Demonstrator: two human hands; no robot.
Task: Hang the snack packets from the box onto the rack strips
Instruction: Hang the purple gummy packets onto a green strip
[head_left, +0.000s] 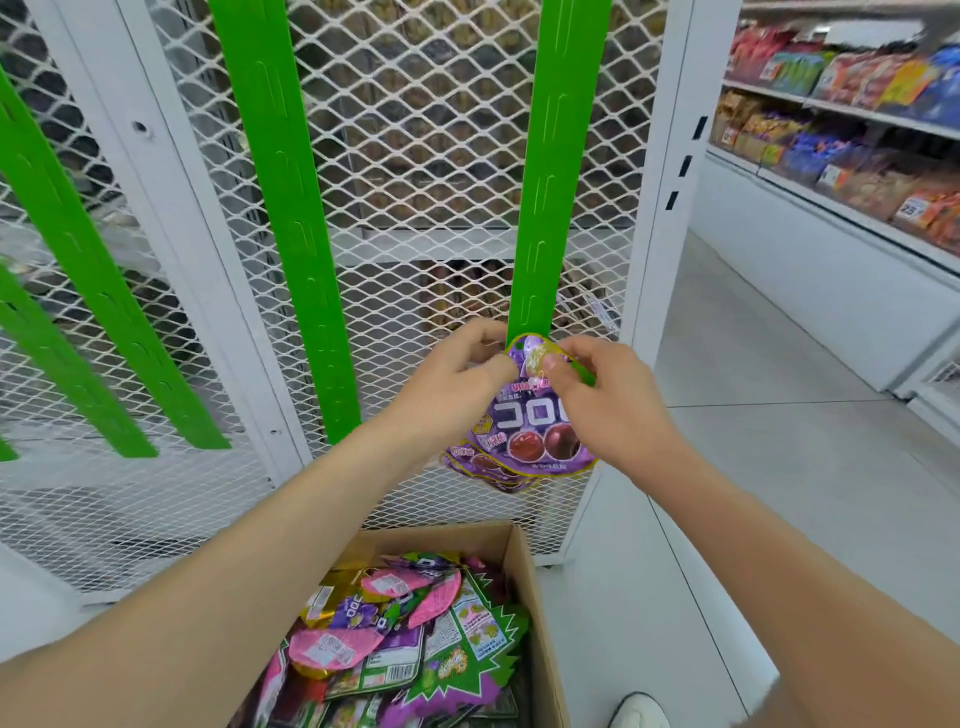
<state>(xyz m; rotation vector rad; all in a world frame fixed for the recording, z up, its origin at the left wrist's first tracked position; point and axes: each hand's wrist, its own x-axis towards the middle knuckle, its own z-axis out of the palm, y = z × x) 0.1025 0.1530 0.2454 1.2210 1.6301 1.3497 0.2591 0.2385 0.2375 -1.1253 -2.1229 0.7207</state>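
Head view: gripped at its top edge by left hand (457, 382) and right hand (600, 397) alike, purple packet (532, 423) hangs lengthwise downward at green strip's (545, 208) lower end.

The purple packet (530, 431), pinched at its top by the left hand (457, 379) and right hand (597, 395), carries small red letters "UHA" just below the grip. Under them stand large white characters "コロロ", the last partly hidden by the right hand. Its smaller print lower down is too blurred to read. Well below the grip, in the box (540, 623), a loose packet (358, 616) shows part of the same white characters, and a barcode label (395, 674) has unreadable digits. Far right of the grip, an orange shelf tag (912, 209) reads "25".
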